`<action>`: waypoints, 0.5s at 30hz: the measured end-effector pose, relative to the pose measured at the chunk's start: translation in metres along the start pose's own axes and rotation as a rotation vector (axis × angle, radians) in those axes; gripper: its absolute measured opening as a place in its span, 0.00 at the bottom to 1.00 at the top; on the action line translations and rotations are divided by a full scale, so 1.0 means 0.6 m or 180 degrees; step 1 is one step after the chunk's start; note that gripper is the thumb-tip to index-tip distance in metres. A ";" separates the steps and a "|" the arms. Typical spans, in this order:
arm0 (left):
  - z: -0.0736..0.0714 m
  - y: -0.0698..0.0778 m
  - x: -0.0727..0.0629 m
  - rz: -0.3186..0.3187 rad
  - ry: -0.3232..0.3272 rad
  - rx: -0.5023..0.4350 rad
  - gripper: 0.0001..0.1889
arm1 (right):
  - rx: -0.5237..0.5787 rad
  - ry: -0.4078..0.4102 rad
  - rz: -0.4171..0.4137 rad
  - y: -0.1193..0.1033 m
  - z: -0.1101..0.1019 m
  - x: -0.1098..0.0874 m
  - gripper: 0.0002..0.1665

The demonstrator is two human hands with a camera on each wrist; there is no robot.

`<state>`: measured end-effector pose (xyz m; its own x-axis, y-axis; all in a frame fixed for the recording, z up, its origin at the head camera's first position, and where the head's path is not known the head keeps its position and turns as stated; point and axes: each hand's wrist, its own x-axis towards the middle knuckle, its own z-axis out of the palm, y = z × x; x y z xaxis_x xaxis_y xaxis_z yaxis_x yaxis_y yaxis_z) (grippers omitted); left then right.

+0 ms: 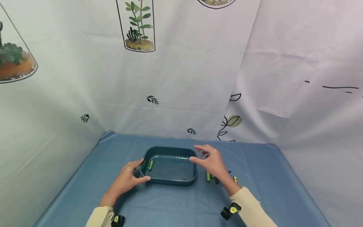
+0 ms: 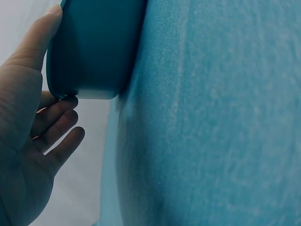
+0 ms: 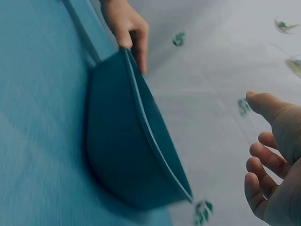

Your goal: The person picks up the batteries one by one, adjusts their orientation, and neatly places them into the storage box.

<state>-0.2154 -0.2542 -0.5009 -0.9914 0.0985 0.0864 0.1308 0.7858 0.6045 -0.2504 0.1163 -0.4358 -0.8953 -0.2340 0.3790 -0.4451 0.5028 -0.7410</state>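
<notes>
A dark teal rectangular dish sits on the blue cloth. My left hand holds its left end, thumb at the front corner and fingers along the left side. In the left wrist view, the thumb lies on the rim of the dish and the fingers are behind it. A small green battery lies inside the dish near its left wall. Over the dish's right edge is my right hand, fingers spread and loosely bent with nothing between them. The right wrist view shows that hand apart from the dish.
Several small batteries, among them a green one and a yellow-green one, lie right of the dish, partly hidden by my right forearm. The blue cloth covers the table. A white patterned curtain hangs behind and at both sides.
</notes>
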 end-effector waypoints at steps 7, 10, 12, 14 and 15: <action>0.001 0.000 -0.002 -0.0003 0.0003 -0.0024 0.53 | -0.0333 0.0155 0.0082 0.041 -0.070 -0.047 0.31; 0.001 -0.001 -0.002 0.0001 -0.0002 -0.0020 0.53 | -0.0442 0.0141 0.0121 0.064 -0.091 -0.068 0.31; 0.002 -0.002 -0.001 0.0013 -0.0010 -0.0027 0.53 | -0.0486 0.0119 0.0143 0.082 -0.104 -0.079 0.32; 0.002 -0.003 0.000 0.0030 -0.0009 -0.0043 0.53 | -0.0510 0.0093 0.0170 0.101 -0.117 -0.088 0.32; 0.002 -0.003 0.001 0.0039 -0.0005 -0.0054 0.53 | -0.0508 0.0071 0.0182 0.112 -0.123 -0.091 0.32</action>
<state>-0.2163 -0.2547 -0.5027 -0.9897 0.1091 0.0927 0.1431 0.7741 0.6167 -0.2300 0.2245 -0.4653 -0.9177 -0.1837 0.3523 -0.3835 0.6410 -0.6648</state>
